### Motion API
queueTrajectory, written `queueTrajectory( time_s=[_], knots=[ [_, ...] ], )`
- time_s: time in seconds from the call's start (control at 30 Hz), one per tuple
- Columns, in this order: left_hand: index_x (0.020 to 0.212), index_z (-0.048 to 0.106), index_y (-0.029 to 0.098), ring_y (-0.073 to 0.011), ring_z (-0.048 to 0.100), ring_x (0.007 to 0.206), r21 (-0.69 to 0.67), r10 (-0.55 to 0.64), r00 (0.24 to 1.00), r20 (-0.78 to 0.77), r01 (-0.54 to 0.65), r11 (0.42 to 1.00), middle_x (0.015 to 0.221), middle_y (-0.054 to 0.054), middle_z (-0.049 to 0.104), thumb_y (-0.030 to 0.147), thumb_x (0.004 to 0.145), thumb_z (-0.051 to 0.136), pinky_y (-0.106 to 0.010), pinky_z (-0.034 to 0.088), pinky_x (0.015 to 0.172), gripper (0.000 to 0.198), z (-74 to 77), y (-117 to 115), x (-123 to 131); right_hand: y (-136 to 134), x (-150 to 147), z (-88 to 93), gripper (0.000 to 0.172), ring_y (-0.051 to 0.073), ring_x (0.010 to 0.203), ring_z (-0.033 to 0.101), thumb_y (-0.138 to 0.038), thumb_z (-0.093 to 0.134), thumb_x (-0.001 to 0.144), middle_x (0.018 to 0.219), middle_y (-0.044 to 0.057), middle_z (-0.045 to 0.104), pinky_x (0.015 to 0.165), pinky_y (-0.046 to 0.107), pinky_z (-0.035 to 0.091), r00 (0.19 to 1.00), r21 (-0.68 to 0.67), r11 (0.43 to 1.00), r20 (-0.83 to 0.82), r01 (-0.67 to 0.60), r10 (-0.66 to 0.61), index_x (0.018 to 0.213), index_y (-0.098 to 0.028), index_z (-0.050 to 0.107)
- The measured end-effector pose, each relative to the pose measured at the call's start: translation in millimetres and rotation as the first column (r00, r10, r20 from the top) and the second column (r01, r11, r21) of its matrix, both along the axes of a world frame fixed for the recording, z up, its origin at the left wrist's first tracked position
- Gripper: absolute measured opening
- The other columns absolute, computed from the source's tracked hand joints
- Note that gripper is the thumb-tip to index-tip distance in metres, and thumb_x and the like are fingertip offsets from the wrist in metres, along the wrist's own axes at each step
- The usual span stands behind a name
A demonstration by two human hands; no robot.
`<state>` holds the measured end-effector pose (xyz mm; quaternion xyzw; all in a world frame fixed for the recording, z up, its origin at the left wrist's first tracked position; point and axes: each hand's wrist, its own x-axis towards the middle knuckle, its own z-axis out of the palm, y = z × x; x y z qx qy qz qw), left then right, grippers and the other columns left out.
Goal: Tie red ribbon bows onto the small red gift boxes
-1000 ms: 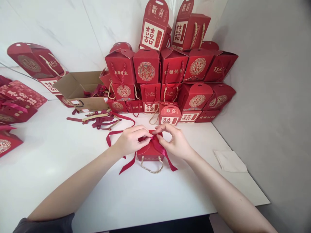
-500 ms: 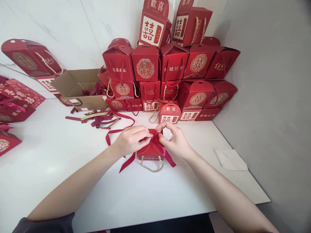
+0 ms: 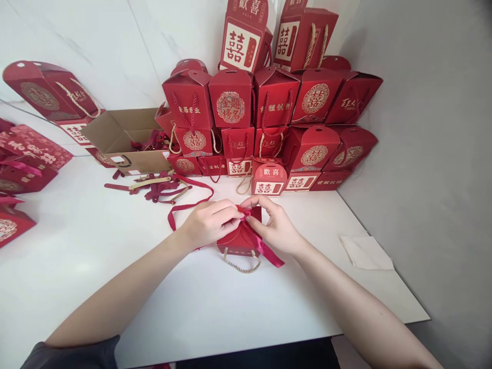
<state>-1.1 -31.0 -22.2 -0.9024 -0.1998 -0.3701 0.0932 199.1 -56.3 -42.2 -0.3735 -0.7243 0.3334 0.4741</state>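
Note:
A small red gift box (image 3: pixel 233 239) with a twisted gold rope handle (image 3: pixel 242 269) sits on the white table in front of me. Over its top runs a dark red satin ribbon (image 3: pixel 268 251), gathered at the middle of the lid. My left hand (image 3: pixel 215 221) pinches the ribbon there from the left, fingers curled together. From the right, my right hand (image 3: pixel 274 223) grips the same ribbon between thumb and forefinger, close to the left fingertips. One tail hangs over the box's front right corner. The exact shape of the gather is partly hidden by my fingers.
Stacked red gift boxes (image 3: pixel 231 100) stand against the back wall. Left of them is an open cardboard carton (image 3: pixel 138 163) with red pieces inside. Loose straps (image 3: pixel 154 185) lie before it, and a long ribbon (image 3: pixel 192 206) trails toward my left hand. A white tissue (image 3: pixel 367 252) lies at right.
The ribbon tail that hung at the box's front left is gone from there. A brighter loop of ribbon now shows between my fingertips, and the right tail hangs slightly farther right.

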Motion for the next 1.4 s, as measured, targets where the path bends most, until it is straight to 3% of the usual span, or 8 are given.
queueTrajectory(
  time_s=[0.23,0.37,0.5,0.6,0.73,0.9,1.1,1.4],
  knots=[
    [0.085,0.063,0.020,-0.0091,0.066,0.063,0.100,0.018,1.000,-0.025,-0.015,0.995,0.073,0.003,0.071,0.012,0.082,0.064,-0.021,0.052,0.061,0.009,-3.6,0,-2,0,-10,-3.3,0.009,0.019,0.078,0.060,-0.018,0.050,0.089,0.078,0.002,0.064,0.081,0.035,0.048,0.969,0.163,0.959,0.049,0.233,-0.244,0.090,-0.021,0.058],
    [0.083,0.062,0.022,-0.0080,0.065,0.055,0.089,0.015,0.999,-0.037,-0.012,0.996,0.068,0.007,0.072,0.013,0.084,0.063,-0.021,0.050,0.056,0.009,-3.9,1,-3,6,6,-0.1,0.021,0.020,0.070,0.055,-0.006,0.046,0.082,0.065,0.002,0.058,0.090,0.041,0.041,0.808,0.572,0.751,0.240,0.330,-0.538,0.082,-0.023,0.058],
    [0.085,0.062,0.021,-0.0071,0.064,0.054,0.071,-0.011,0.999,-0.034,0.013,0.997,0.068,0.007,0.072,0.012,0.082,0.065,-0.021,0.048,0.054,0.010,-2.3,1,-3,10,40,10.8,0.023,0.021,0.065,0.054,-0.006,0.044,0.081,0.064,0.002,0.058,0.083,0.041,0.038,0.639,0.615,0.630,0.251,0.474,-0.727,0.086,-0.023,0.059],
    [0.085,0.062,0.020,-0.0069,0.063,0.053,0.096,-0.025,0.999,-0.044,0.029,0.995,0.067,0.008,0.071,0.012,0.081,0.067,-0.021,0.046,0.052,0.011,-1.2,2,-4,8,60,22.7,0.024,0.021,0.072,0.056,-0.009,0.047,0.077,0.075,0.003,0.060,0.079,0.038,0.040,0.697,0.471,0.733,0.292,0.491,-0.655,0.096,-0.021,0.058],
    [0.086,0.063,0.019,-0.0074,0.062,0.053,0.126,-0.031,0.996,-0.088,0.042,0.991,0.066,0.007,0.070,0.012,0.080,0.068,-0.022,0.044,0.050,0.011,-0.3,4,-5,5,63,26.4,0.019,0.022,0.102,0.057,-0.022,0.043,0.089,0.106,0.006,0.061,0.088,0.035,0.042,0.937,0.062,0.978,0.280,0.200,-0.209,0.103,-0.022,0.055],
    [0.086,0.064,0.020,-0.0076,0.063,0.054,0.109,-0.034,0.995,-0.090,0.044,0.993,0.067,0.007,0.070,0.012,0.080,0.068,-0.022,0.044,0.052,0.011,0.7,4,-6,13,42,1.1,0.035,0.020,0.094,0.059,-0.053,0.036,0.097,0.097,0.003,0.064,0.088,0.035,0.041,0.990,-0.400,0.915,0.142,0.058,-0.001,0.095,-0.023,0.054],
    [0.088,0.065,0.021,-0.0068,0.061,0.051,-0.019,-0.073,0.994,-0.080,0.072,0.997,0.067,0.007,0.071,0.012,0.081,0.066,-0.022,0.043,0.052,0.011,2.8,2,-3,15,29,-2.3,0.033,0.012,0.061,0.050,-0.054,0.050,0.092,0.066,-0.005,0.053,0.064,0.027,0.041,0.975,-0.426,0.901,-0.221,-0.085,-0.012,0.082,-0.022,0.045],
    [0.083,0.067,0.021,-0.0051,0.057,0.045,0.036,0.071,0.995,0.073,-0.074,0.997,0.057,0.009,0.066,0.010,0.079,0.065,-0.019,0.044,0.050,0.011,-0.2,0,4,10,40,8.5,0.032,0.013,0.063,0.051,-0.054,0.054,0.090,0.073,-0.002,0.054,0.061,0.028,0.042,0.998,-0.372,0.928,-0.059,0.009,-0.033,0.085,-0.023,0.050]
  ],
)
